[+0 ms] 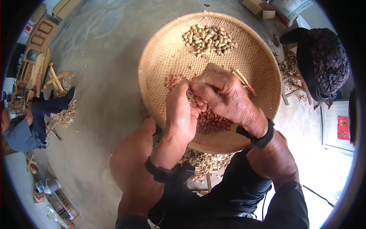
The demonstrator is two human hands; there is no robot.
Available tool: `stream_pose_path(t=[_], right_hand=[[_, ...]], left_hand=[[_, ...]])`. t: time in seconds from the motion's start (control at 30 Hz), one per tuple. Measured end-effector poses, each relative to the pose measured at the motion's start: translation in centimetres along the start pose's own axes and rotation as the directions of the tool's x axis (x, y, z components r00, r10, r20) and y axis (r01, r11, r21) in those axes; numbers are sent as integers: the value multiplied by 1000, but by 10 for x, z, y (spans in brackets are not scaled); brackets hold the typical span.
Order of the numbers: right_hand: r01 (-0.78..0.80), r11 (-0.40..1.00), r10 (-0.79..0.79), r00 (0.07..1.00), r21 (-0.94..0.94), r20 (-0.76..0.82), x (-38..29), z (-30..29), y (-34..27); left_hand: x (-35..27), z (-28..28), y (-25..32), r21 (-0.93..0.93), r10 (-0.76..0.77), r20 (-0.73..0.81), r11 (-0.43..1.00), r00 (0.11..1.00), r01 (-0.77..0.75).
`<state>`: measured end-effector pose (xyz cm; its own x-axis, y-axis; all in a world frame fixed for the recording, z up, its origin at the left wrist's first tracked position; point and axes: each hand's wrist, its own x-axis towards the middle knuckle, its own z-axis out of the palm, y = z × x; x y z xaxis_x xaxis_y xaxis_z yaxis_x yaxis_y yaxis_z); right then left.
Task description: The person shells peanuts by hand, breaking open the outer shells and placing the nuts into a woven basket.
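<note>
My left hand (178, 107) is cupped over the middle of a round woven basket (154, 51), with opened peanut shell (191, 96) between its thumb and fingers. Touching or nearly touching it, my right hand (224, 93) is curled with its fingertips pointing down toward the left palm. Whether anything sits in those right fingertips is hidden. Below the hands lies a pile of shelled reddish peanuts (213, 121); a smaller group of reddish kernels (173, 81) shows left of the left thumb. Unshelled peanuts (210, 39) are heaped at the basket's far side.
A slim wooden tool with red binding (246, 83) lies in the basket, right of my hand. Broken shells (207, 163) cover the floor beneath the near rim. On the left sits another person (23, 131) by a basket; at right, a stool bears dark clothing (326, 63).
</note>
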<state>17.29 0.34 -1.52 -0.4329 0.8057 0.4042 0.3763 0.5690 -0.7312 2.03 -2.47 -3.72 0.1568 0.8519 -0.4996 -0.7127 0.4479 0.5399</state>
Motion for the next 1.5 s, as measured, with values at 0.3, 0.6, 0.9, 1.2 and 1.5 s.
stream_pose_path(t=[0.3, 0.6, 0.9, 1.2, 1.5], right_hand=[[-292, 866, 246, 956, -406, -161, 11, -42, 94], [-323, 798, 331, 940, -509, -79, 17, -35, 144], [-348, 774, 357, 930, -529, -88, 11, -28, 172], [-400, 850, 381, 916, -342, -127, 20, -38, 139], [-612, 703, 619, 778, 362, 112, 37, -43, 55]], left_hand=[[-4, -1, 3, 44, -48, 58, 998, 997, 45], [-9, 7, -1, 83, -75, 56, 994, 996, 71], [-14, 8, -1, 93, -73, 76, 994, 994, 66], [-14, 9, 2, 106, -56, 57, 993, 997, 50], [-12, 8, 5, 101, 54, -2, 993, 999, -54]])
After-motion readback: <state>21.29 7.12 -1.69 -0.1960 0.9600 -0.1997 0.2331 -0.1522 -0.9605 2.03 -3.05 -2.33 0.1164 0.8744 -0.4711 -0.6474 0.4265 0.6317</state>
